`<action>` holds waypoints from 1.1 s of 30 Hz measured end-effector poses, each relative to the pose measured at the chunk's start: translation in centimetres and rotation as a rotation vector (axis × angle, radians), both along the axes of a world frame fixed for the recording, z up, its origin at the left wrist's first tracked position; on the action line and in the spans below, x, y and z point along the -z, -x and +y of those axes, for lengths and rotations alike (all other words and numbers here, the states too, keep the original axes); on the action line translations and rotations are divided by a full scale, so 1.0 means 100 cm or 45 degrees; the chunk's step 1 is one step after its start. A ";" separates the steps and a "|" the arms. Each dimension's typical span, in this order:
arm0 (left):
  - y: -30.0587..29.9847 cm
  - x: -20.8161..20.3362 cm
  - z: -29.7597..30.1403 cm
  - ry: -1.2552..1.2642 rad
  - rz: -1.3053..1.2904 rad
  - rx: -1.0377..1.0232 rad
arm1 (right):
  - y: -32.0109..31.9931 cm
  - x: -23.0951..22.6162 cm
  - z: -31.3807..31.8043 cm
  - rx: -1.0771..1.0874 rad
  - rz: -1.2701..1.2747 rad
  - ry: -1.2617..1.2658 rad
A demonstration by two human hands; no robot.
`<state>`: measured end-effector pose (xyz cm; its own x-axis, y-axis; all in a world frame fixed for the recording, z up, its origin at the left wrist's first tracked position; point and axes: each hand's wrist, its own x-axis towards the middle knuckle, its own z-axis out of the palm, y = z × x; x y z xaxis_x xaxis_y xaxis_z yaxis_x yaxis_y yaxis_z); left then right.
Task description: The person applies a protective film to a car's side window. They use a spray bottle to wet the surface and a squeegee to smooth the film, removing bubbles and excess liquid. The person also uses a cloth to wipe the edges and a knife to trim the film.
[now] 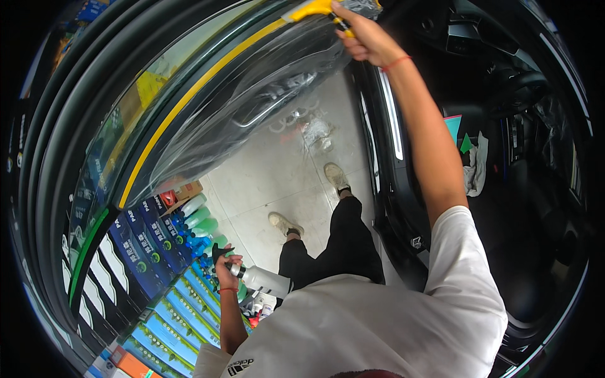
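My right hand (368, 38) is closed around the handle of a yellow squeegee (312, 9) with black bands, at the upper edge beside the open car door. Part of its head is cut off by the picture's rim. Along the door's window sill runs a strip of yellow tape (167, 123), and clear plastic sheeting (265, 88) hangs over the inner door panel. At lower left, my left hand (227, 272) grips a spray bottle (265, 281) by its black trigger head. The whitish bottle is tilted, its base toward my body.
The car's interior (504, 189), with seat and steering wheel, lies to my right. On the left stand blue boxes (142, 249), several green-tinted bottles (201, 220) and light-blue cartons (173, 324). A grey tiled floor (252, 189) shows wet-looking patches near my feet.
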<state>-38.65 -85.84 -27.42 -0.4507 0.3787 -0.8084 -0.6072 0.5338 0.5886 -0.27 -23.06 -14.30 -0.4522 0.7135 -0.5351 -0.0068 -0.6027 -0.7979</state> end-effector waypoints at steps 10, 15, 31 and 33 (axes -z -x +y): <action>0.029 -0.033 -0.068 -0.203 0.045 -0.099 | 0.060 0.092 -0.278 -0.407 -1.230 -1.296; 0.040 -0.038 -0.102 -0.228 0.151 -0.232 | 0.324 -0.015 -0.385 -0.312 -0.178 -1.597; 0.030 -0.030 -0.066 -0.164 0.103 -0.036 | 0.440 -0.043 -0.312 -0.273 -0.169 -1.916; 0.026 -0.030 -0.049 -0.085 0.128 0.039 | 0.421 -0.038 -0.285 -0.273 -0.195 -2.052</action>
